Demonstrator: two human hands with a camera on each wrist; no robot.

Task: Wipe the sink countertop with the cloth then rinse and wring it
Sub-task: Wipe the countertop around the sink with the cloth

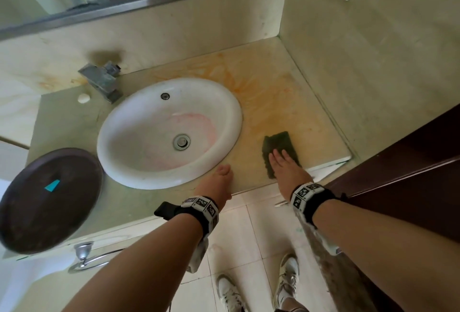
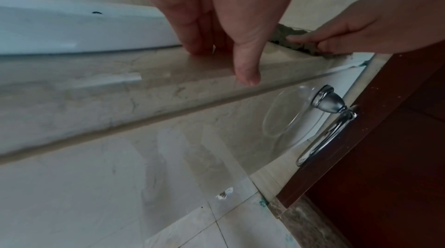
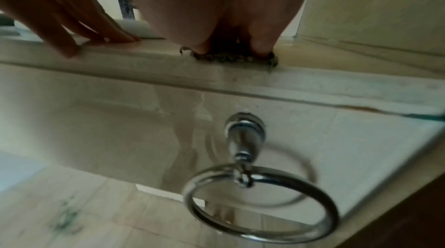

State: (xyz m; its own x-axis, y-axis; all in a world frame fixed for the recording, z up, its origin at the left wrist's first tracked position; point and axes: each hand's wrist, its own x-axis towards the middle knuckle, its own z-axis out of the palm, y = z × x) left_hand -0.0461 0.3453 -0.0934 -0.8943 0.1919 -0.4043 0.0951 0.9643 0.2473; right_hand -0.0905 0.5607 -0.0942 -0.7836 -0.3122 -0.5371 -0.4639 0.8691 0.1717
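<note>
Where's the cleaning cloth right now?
In the head view the dark cloth lies on the countertop right of the sink, under the right hand.

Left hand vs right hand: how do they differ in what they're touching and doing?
The right hand presses flat on the dark green cloth, right of the white oval sink basin; the left hand holds nothing and rests bare on the beige stone countertop by the basin's front rim. The right hand reaches farther onto the counter; the left sits at its front edge. Both have straight fingers.
</note>
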